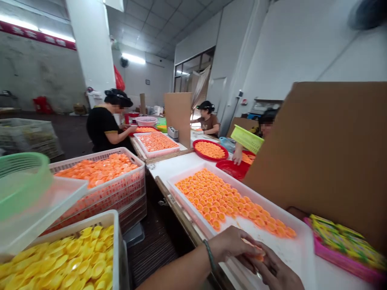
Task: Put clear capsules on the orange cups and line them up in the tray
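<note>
My left hand [232, 245], with a dark band at the wrist, is closed around a small orange plastic piece [255, 250] over the near end of a white tray. My right hand [279, 269] meets it from the right, its fingers closed on the same piece, which they partly hide. A small shiny bit shows below the fingers, too small to name. The white tray [307, 245] holds many round orange cup-like pieces [217, 197] with yellow-orange centres, set in close rows beyond my hands.
On the left stand a crate of yellow cup-shaped pieces [75, 257], a crate of orange pieces [99, 169] and a green basket [24, 181]. A cardboard panel [326, 161] and a pink basket [341, 262] of packets are at right. Several co-workers sit farther along, near red trays [198, 155].
</note>
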A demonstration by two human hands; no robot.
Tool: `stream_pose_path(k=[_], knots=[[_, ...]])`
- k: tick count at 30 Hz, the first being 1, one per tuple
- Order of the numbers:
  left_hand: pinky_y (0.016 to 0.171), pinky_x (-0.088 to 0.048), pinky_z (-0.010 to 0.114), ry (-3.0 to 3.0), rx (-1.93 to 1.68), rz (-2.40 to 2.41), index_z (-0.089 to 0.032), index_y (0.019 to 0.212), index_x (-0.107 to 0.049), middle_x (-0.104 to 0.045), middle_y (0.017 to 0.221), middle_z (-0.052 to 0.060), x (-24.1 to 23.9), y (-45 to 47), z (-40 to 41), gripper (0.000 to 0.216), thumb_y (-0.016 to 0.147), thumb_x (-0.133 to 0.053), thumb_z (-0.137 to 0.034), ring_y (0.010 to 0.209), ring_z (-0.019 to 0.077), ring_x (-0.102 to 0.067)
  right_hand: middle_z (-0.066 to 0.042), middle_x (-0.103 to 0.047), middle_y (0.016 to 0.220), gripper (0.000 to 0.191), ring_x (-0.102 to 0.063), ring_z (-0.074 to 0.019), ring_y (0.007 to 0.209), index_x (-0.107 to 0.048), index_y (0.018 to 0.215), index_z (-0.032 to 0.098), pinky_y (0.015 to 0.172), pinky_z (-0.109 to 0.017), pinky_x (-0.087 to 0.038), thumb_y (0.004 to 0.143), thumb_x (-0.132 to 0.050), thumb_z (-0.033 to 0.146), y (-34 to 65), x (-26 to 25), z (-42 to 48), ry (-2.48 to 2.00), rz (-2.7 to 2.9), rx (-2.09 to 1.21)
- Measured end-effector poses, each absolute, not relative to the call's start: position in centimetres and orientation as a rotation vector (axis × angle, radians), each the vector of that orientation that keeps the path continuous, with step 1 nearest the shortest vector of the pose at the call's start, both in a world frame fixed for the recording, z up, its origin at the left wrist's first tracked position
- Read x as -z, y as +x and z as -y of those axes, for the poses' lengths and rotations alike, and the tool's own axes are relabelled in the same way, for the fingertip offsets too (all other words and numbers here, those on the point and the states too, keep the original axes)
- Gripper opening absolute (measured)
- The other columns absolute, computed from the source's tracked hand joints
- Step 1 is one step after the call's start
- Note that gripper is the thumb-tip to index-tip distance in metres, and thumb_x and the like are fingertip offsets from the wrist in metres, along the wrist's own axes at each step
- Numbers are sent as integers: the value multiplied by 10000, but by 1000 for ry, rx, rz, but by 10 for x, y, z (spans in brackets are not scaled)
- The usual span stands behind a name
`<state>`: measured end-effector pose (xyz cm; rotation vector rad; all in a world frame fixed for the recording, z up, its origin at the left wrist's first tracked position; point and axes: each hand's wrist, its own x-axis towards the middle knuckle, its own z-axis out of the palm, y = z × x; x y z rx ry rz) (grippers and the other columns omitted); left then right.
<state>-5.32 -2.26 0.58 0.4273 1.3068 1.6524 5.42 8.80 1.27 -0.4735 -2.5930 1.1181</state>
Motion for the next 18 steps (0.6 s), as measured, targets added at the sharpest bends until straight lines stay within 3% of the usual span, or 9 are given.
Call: stream_pose_path(k=[5,8,12,16,18], knots=[[440,-463,270,536,-1599,-1294,-106,784,-668,-604,546,36,-19,-56,15,550,377,-846,-432,397,150,-559,52,-555,560,472,-536,-132,520,-589,1153,241,549,-209,-449,756,-526,487,74,-16,-89,-552,2453,-1175],[455,-461,251,499,-1675,-1315,-101,839,-663,-621,577,42,-23,-59,15,523,453,-825,-413,404,134,-560,31,-608,633,435,-574,-141,611,-633,1101,239,618,-215,-460,737,-560,467,87,-20,-99,-689,2351,-1236],[594,-522,282,477,-1737,-1269,-116,879,-626,-636,668,41,-21,-61,15,444,576,-778,-402,513,134,-602,-28,-658,785,350,-599,-179,718,-687,922,185,675,-265,-480,716,-607,456,95,-33,-105,-787,2202,-1455],[728,-541,317,428,-1740,-1214,-127,872,-615,-633,772,48,-15,-63,10,343,690,-700,-405,666,158,-634,10,-581,696,335,-563,-148,682,-643,1004,182,701,-295,-473,712,-660,347,88,-44,-101,-617,1819,-1710],[749,-542,316,386,-1717,-1207,-145,901,-605,-634,812,44,-11,-66,6,315,720,-677,-392,729,172,-645,10,-584,726,265,-557,-133,719,-659,944,192,724,-281,-455,699,-690,289,81,-45,-102,-600,1699,-1756]])
